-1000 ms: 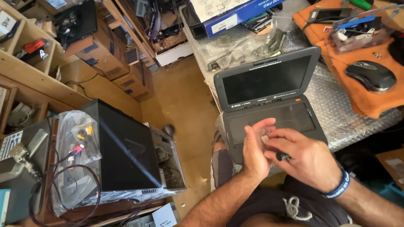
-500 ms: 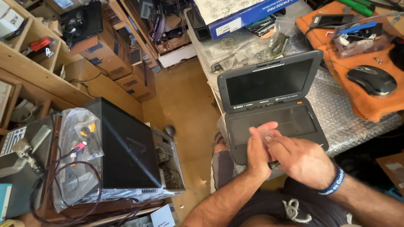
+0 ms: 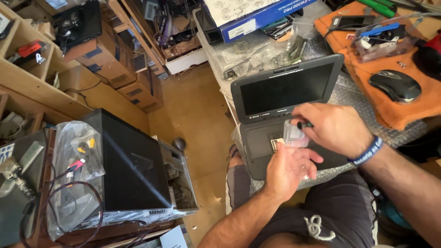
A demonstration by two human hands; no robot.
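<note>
The left hand (image 3: 287, 167) lies palm up over the grey device (image 3: 287, 115), fingers loosely open, a small clear plastic box (image 3: 294, 134) at their tips. The right hand (image 3: 333, 128) is closed round a dark-tipped tool (image 3: 304, 124), apparently a screwdriver, just beside the box. This looks like handling small parts at the box. The next move needs steady fingertip control above the device on the bubble-wrapped surface (image 3: 257, 55).
</note>
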